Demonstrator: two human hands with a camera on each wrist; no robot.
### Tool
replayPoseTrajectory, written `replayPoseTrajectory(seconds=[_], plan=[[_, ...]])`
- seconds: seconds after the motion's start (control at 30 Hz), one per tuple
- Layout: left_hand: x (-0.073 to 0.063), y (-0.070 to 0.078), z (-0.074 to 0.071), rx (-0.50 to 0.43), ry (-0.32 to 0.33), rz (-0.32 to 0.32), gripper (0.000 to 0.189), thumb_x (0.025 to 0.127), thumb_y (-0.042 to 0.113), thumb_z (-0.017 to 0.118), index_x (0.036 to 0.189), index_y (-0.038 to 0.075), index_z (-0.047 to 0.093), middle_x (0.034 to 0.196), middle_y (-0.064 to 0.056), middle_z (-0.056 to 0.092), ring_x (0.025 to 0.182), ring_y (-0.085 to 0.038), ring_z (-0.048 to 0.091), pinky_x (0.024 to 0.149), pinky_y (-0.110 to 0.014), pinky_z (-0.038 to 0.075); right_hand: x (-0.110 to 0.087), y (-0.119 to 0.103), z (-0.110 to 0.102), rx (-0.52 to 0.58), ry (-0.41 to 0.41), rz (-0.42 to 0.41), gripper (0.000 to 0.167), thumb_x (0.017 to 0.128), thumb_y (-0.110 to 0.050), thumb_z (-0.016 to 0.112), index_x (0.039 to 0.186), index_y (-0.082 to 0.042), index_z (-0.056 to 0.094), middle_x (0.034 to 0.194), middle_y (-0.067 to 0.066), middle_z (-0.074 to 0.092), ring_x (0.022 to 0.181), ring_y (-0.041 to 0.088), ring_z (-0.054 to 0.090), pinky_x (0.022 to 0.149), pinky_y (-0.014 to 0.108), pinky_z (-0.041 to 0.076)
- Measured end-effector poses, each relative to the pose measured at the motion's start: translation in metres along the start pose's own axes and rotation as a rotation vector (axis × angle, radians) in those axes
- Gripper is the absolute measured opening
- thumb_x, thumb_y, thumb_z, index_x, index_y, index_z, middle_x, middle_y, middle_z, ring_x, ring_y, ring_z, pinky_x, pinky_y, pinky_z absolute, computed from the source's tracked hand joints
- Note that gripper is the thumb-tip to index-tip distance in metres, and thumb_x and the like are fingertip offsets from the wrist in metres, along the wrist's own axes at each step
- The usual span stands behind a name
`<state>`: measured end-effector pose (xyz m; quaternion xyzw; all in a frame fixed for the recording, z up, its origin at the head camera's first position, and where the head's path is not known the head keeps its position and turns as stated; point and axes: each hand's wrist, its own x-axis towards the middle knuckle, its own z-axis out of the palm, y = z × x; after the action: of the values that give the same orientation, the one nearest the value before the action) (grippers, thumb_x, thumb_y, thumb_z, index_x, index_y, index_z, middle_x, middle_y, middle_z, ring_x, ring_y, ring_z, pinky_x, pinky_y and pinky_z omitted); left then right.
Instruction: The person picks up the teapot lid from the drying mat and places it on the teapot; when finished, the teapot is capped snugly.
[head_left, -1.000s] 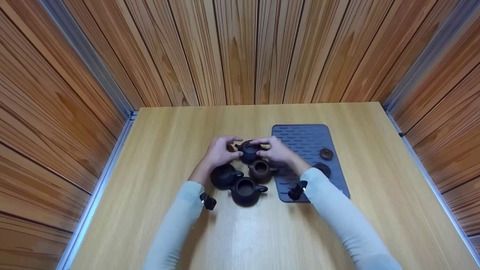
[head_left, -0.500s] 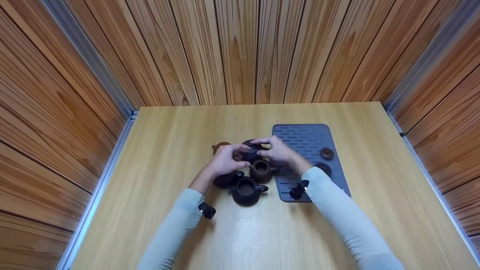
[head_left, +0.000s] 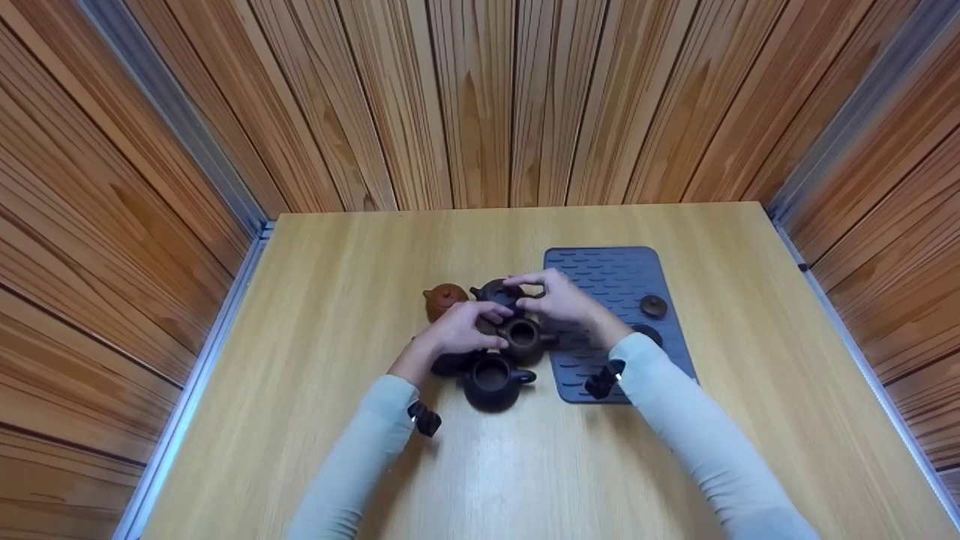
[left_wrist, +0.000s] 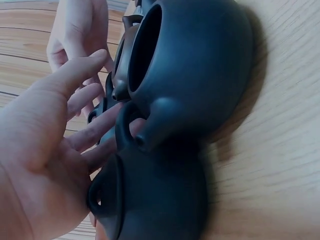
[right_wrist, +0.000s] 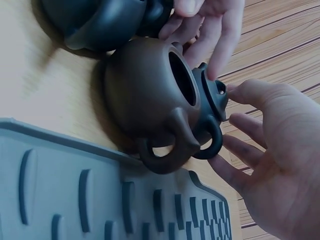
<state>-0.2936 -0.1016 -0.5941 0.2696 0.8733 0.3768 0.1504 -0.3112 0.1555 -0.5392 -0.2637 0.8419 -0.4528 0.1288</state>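
Observation:
My left hand (head_left: 465, 330) hovers with loosely bent fingers over the teapots, its thumb tip close to the open brown teapot (head_left: 526, 354). Beneath its palm is a lidded black teapot (left_wrist: 165, 197), largely hidden in the head view. At the back stands another lidded black teapot (head_left: 495, 291). My right hand (head_left: 559, 298) reaches around this one's handle side, thumb tip right at the lid knob (right_wrist: 220, 89) and fingers loosely bent near the handle (right_wrist: 214, 142). Nearest me sits an open black teapot (head_left: 489, 396), its spout toward the left lidded pot.
An orange-brown lidded teapot (head_left: 442, 298) stands at the group's back left. To the right lies a grey ridged mat (head_left: 600, 264), bearing a small brown lid (head_left: 653, 306) and a dark lid (head_left: 646, 332) partly behind the right sleeve. Wooden panels (head_left: 480, 105) wall the table.
My left hand has left the back black teapot and come toward me over the brown one, uncovering the orange-brown teapot. My right hand has shifted slightly right, staying by the same black teapot.

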Motion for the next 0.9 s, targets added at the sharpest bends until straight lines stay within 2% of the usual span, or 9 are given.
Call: replayPoseTrajectory(seconds=[0.07, 0.13, 0.2, 0.23, 0.33, 0.43, 0.5, 0.63, 0.9], plan=[[0.002, -0.003, 0.003, 0.033, -0.011, -0.008, 0.059, 0.094, 0.042, 0.092, 0.147, 0.025, 0.073, 0.131, -0.006, 0.083, 0.127, -0.023, 0.075, 0.115, -0.044, 0.056, -0.001, 0.000, -0.002, -0.021, 0.002, -0.005, 0.044, 0.103, -0.001, 0.074, 0.147, -0.002, 0.073, 0.158, 0.025, 0.067, 0.132, 0.039, 0.071, 0.111, 0.047, 0.058], [0.001, 0.003, 0.002, 0.058, -0.022, -0.017, 0.060, 0.095, 0.042, 0.092, 0.149, 0.026, 0.072, 0.132, -0.008, 0.082, 0.128, -0.025, 0.075, 0.116, -0.046, 0.056, -0.003, 0.000, -0.005, -0.042, 0.004, -0.004, 0.043, 0.104, -0.003, 0.075, 0.147, -0.004, 0.073, 0.158, 0.024, 0.068, 0.107, 0.036, 0.070, 0.092, 0.037, 0.056], [-0.004, 0.016, -0.002, 0.080, -0.043, -0.030, 0.061, 0.097, 0.041, 0.090, 0.151, 0.025, 0.069, 0.134, -0.010, 0.081, 0.129, -0.027, 0.075, 0.117, -0.048, 0.056, -0.005, 0.000, -0.008, -0.047, 0.007, 0.006, 0.043, 0.104, -0.004, 0.076, 0.147, -0.005, 0.074, 0.158, 0.023, 0.068, 0.097, 0.035, 0.063, 0.086, 0.035, 0.051], [-0.002, 0.015, -0.001, 0.088, -0.051, -0.024, 0.062, 0.097, 0.043, 0.090, 0.152, 0.026, 0.068, 0.135, -0.010, 0.081, 0.130, -0.027, 0.074, 0.117, -0.047, 0.055, -0.006, 0.000, -0.009, -0.041, 0.007, 0.011, 0.043, 0.104, -0.004, 0.076, 0.147, -0.005, 0.074, 0.158, 0.024, 0.068, 0.097, 0.037, 0.063, 0.088, 0.037, 0.053], [-0.009, 0.031, -0.007, 0.103, -0.063, -0.022, 0.061, 0.100, 0.043, 0.087, 0.154, 0.024, 0.066, 0.135, -0.012, 0.081, 0.129, -0.028, 0.075, 0.115, -0.046, 0.056, -0.008, 0.000, -0.012, -0.019, 0.014, 0.027, 0.043, 0.104, -0.004, 0.076, 0.147, -0.004, 0.074, 0.158, 0.024, 0.068, 0.125, 0.044, 0.069, 0.114, 0.052, 0.054], [-0.013, 0.042, -0.009, 0.129, -0.067, -0.031, 0.059, 0.101, 0.039, 0.086, 0.154, 0.022, 0.066, 0.137, -0.015, 0.080, 0.131, -0.031, 0.074, 0.116, -0.049, 0.056, -0.011, 0.000, -0.015, 0.002, 0.018, 0.042, 0.044, 0.103, -0.003, 0.076, 0.147, -0.002, 0.073, 0.159, 0.025, 0.067, 0.153, 0.047, 0.058, 0.131, 0.065, 0.041], [-0.018, 0.057, -0.013, 0.132, -0.076, -0.061, 0.056, 0.102, 0.033, 0.085, 0.154, 0.021, 0.067, 0.141, -0.017, 0.079, 0.134, -0.035, 0.073, 0.118, -0.054, 0.055, -0.013, 0.001, -0.018, 0.008, 0.021, 0.046, 0.043, 0.103, -0.002, 0.076, 0.146, -0.001, 0.073, 0.160, 0.026, 0.065, 0.158, 0.047, 0.054, 0.133, 0.066, 0.038], [-0.019, 0.057, -0.011, 0.158, -0.056, -0.067, 0.052, 0.103, 0.032, 0.085, 0.151, 0.022, 0.069, 0.141, -0.016, 0.079, 0.135, -0.035, 0.073, 0.118, -0.055, 0.055, -0.018, 0.001, -0.023, 0.013, 0.017, 0.036, 0.043, 0.104, 0.000, 0.074, 0.146, 0.003, 0.071, 0.162, 0.028, 0.063, 0.159, 0.049, 0.051, 0.133, 0.068, 0.037], [-0.018, 0.055, -0.009, 0.149, -0.048, -0.060, 0.051, 0.101, 0.031, 0.087, 0.149, 0.022, 0.070, 0.140, -0.015, 0.080, 0.134, -0.034, 0.074, 0.118, -0.055, 0.056, -0.029, 0.009, -0.036, -0.027, 0.029, 0.032, 0.037, 0.106, 0.001, 0.071, 0.143, 0.003, 0.073, 0.160, 0.031, 0.062, 0.157, 0.050, 0.054, 0.123, 0.069, 0.048]])
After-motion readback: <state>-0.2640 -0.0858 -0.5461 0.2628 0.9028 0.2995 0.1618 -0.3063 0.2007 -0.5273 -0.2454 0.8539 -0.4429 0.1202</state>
